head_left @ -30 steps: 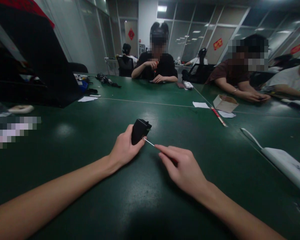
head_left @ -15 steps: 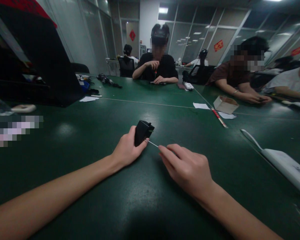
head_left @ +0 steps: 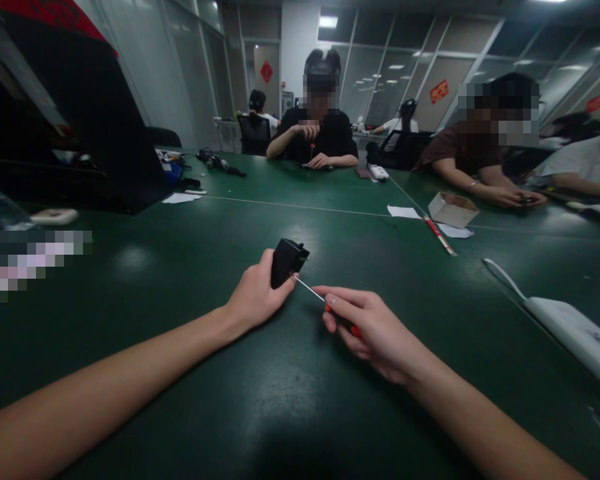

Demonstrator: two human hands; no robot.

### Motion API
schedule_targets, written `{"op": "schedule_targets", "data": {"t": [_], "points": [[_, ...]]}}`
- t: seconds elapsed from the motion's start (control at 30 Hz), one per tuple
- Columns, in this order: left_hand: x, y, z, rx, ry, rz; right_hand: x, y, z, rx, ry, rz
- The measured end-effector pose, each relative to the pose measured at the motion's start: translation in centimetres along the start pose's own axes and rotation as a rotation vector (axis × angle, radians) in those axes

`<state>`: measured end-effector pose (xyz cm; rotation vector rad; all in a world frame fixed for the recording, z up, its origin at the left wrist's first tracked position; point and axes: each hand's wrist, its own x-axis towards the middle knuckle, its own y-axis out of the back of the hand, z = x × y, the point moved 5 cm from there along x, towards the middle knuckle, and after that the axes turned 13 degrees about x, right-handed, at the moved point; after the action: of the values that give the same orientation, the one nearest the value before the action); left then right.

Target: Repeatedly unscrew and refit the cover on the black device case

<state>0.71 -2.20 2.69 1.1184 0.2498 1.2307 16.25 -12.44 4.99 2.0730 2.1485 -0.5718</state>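
Note:
My left hand [head_left: 257,290] is closed around a small black box-shaped device [head_left: 286,261], tilted above the green table [head_left: 190,413]. A short peg sticks out of the device's top right corner. In my right hand [head_left: 375,327] is a screwdriver [head_left: 309,288] with a thin metal shaft and a red and black handle, mostly covered by my fingers. The shaft points up and left, its tip at the lower right side of the device near my left thumb. Whether the tip sits in a screw is too small to tell.
A white power strip [head_left: 570,333] with a cable lies at the right. Farther off are an open cardboard box [head_left: 453,210], papers [head_left: 404,212] and a red-and-white stick [head_left: 440,237]. A large black panel [head_left: 95,127] stands at the left. Co-workers sit across and to the right.
My right hand has rolled over, so the thumb and the red parts of the screwdriver handle now show. The left hand and the device have hardly moved.

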Motion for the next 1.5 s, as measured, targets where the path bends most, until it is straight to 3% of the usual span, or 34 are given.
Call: {"op": "schedule_targets", "data": {"t": [0.13,0.27,0.4,0.6,0.7,0.8,0.93,1.07,1.2,1.33,1.4,1.5], "points": [[-0.1,0.1,0.1,0.056,-0.012,-0.006,-0.2,0.2,-0.3,-0.052,0.01,0.016],[-0.1,0.4,0.3,0.154,-0.015,-0.003,-0.5,-0.1,-1.1,-0.302,0.166,0.052],[0.0,0.4,0.4,0.222,-0.016,0.008,-1.1,-0.6,-1.6,-0.762,0.516,0.116],[0.1,0.3,0.5,0.276,0.005,0.01,-2.1,-1.9,-0.4,-1.598,0.991,0.209],[0.1,0.3,0.5,0.28,-0.003,0.007,-3.2,-2.7,-0.6,-1.789,1.223,0.236],[0.2,0.3,0.4,0.273,-0.012,0.002,-3.8,-2.9,-1.0,-1.838,1.331,0.237],[0.3,0.2,0.3,0.237,-0.018,-0.015,-3.1,-2.1,-1.4,-1.718,1.231,0.213],[0.2,0.2,0.2,0.169,-0.023,-0.028,-1.5,-0.4,-1.7,-1.241,0.837,0.208],[0.1,0.4,0.3,0.095,-0.033,-0.025,-0.2,0.3,-1.7,-0.74,0.458,0.09],[0.0,0.4,0.3,0.06,-0.053,-0.045,0.3,0.6,-1.4,-0.454,0.186,0.046],[0.1,0.4,0.2,0.062,-0.056,-0.048,0.2,0.7,-1.6,-0.512,0.233,0.071],[0.1,0.4,0.0,0.081,-0.045,-0.05,-0.7,0.2,-2.1,-0.811,0.561,0.117]]}}
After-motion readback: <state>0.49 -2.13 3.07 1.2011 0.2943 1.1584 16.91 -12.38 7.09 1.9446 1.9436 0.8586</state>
